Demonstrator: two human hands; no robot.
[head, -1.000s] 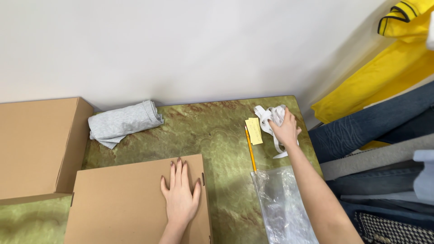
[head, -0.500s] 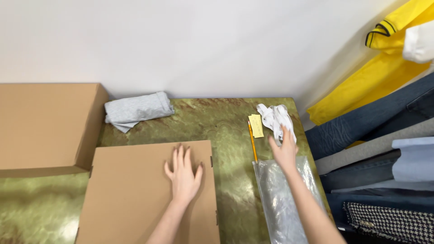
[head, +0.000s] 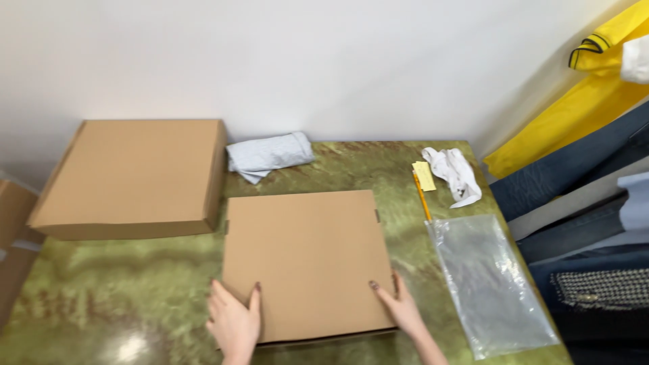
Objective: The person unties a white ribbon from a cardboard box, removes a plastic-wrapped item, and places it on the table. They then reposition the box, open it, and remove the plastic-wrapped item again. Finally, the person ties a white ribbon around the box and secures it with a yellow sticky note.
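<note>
Both hands have dropped back to the near edge of the flat cardboard box since a second ago, when the right one was away at the crumpled white cloth and the left lay flat on the lid. Now the left hand has its fingers close together, thumb hooked over the lid near the front left corner, while the right hand has its fingers pressed onto the front right corner, thumb spread a little apart. Neither is closed around anything; they bracket the box from either side, which looks like a grip for squaring or steadying it rather than lifting. That box sits in the middle of the green marbled table, near edge just at the fingers.

Moving outward: a clear plastic bag lies flat just right of the box, within easy reach of the right hand. Beyond it, a yellow pencil and a yellow sticky note rest beside the crumpled white cloth, now let go. At the back edge sits a rolled grey mailer bag, and a second closed cardboard box stands at back left, well clear. Hanging clothes in yellow and dark blue crowd the right side.
</note>
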